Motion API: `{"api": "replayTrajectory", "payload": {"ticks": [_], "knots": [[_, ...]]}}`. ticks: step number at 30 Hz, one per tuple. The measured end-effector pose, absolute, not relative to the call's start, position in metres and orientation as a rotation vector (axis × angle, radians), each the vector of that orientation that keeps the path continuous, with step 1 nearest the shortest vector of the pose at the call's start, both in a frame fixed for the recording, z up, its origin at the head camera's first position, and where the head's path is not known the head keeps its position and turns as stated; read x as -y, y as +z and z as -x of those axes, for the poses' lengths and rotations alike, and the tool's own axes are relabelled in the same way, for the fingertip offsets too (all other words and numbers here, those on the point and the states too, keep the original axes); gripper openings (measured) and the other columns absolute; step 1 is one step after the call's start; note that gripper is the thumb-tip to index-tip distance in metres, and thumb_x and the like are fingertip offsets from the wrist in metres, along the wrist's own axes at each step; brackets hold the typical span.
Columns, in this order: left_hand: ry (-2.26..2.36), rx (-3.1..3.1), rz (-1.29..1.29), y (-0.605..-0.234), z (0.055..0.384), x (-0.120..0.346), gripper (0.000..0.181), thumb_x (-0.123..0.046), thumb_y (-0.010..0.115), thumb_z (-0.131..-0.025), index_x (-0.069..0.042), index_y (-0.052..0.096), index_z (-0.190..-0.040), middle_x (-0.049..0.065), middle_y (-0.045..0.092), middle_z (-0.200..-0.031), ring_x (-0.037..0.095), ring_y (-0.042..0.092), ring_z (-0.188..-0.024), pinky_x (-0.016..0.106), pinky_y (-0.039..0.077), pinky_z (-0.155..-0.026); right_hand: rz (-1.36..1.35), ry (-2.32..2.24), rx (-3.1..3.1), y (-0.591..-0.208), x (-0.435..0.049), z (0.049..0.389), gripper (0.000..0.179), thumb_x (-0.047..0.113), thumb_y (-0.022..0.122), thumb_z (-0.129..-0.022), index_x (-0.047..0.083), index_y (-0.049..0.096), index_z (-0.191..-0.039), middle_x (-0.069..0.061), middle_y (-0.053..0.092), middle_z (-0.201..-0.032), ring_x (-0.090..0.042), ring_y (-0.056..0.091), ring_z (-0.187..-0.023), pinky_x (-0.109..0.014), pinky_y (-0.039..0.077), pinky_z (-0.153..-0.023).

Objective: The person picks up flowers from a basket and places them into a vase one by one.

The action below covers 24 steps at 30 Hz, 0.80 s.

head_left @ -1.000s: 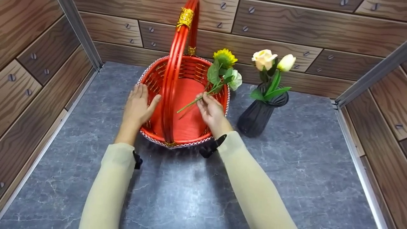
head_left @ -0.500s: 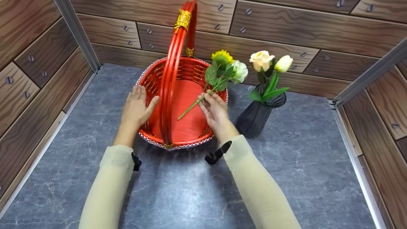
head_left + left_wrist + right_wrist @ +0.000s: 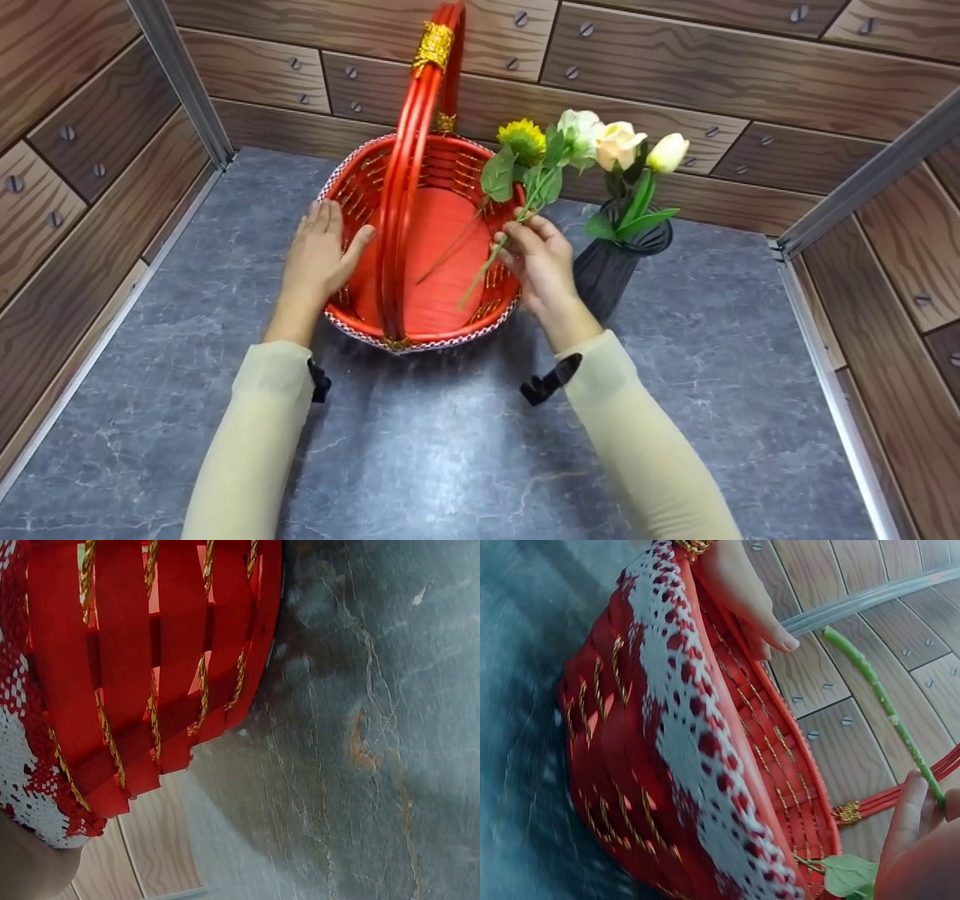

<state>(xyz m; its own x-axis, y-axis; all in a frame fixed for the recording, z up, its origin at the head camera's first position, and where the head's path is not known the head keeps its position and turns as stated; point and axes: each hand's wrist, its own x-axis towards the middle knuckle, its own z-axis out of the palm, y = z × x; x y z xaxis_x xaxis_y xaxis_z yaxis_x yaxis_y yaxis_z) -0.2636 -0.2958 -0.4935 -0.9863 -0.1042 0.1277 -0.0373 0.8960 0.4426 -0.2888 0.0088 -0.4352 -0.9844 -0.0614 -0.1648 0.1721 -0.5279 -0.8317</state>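
The handle (image 3: 397, 187) divided the basket (image 3: 450, 334), the wider opening lying to the right, partly obstructed by the right hand (image 3: 547, 262) and its stem (image 3: 480, 277). The left hand (image 3: 319, 251) blocked the basket's left side; the vase (image 3: 611, 274) stood close beyond the right hand. Open tabletop (image 3: 420, 450) afforded passage in front.

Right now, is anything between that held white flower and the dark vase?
Seen from above, the red basket's right rim and the right hand lie between the stem tip of the white flower and the dark vase; a peach rose and a tulip stand in the vase.
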Motion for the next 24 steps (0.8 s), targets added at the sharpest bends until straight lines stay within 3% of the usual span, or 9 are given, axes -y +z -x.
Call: {"api": "replayTrajectory", "payload": {"ticks": [8,17,24], "knots": [[-0.67,2.91,-0.097,-0.492,0.263,0.296,0.094,-0.07,0.023,-0.099,0.006,0.019,-0.155,0.026,0.018,-0.162,0.039,0.009,-0.153,0.05,0.007,-0.125,-0.06,-2.583,-1.528,-0.421,-0.021,0.277,0.03,-0.001,0.059,-0.096,-0.006,0.055,-0.126,-0.007,0.065,-0.086,-0.015,0.068,-0.071,-0.028,0.06,-0.068],[-0.675,2.904,-0.085,-0.492,0.263,0.297,0.095,-0.069,0.024,-0.099,0.007,0.02,-0.155,0.026,0.017,-0.162,0.04,0.009,-0.153,0.051,0.006,-0.125,0.048,-2.491,-1.615,-0.404,-0.03,0.258,0.038,0.001,0.061,-0.096,-0.009,0.053,-0.132,-0.006,0.068,-0.088,-0.014,0.068,-0.072,-0.024,0.059,-0.064],[-0.675,2.909,-0.079,-0.493,0.263,0.297,0.096,-0.07,0.022,-0.099,0.008,0.019,-0.155,0.027,0.016,-0.162,0.04,0.008,-0.153,0.05,0.006,-0.125,0.143,-2.517,-1.677,-0.388,-0.041,0.245,0.029,-0.001,0.062,-0.095,-0.004,0.061,-0.124,-0.009,0.068,-0.09,-0.016,0.068,-0.072,-0.027,0.059,-0.066]]}}
